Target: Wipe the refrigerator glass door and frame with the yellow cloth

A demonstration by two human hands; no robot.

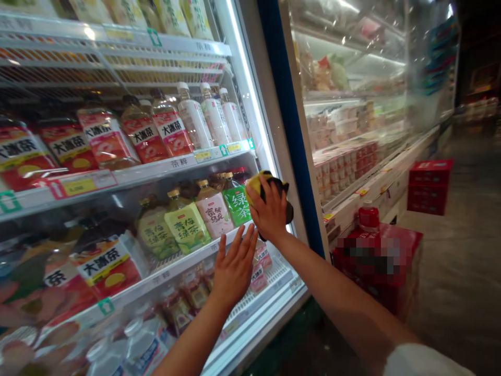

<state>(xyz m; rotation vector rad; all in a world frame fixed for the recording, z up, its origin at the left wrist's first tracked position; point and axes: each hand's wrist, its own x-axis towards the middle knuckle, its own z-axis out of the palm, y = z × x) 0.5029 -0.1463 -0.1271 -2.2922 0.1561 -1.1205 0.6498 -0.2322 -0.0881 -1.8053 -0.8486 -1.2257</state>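
At centre frame, right hand (270, 211) presses a yellow-and-black cloth (270, 184), held in a closed grip, on the drinks cooler's glass door (117, 209) (left hand (235, 266) flat, fingers spread); wiping appears underway, smears remain lower left.

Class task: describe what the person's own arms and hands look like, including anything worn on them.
Both forearms are bare. The left hand and right hand wear no gloves, and no rings, watch or bracelets show. A white sleeve covers the right upper arm near the lower edge; no sleeve shows on the left arm.
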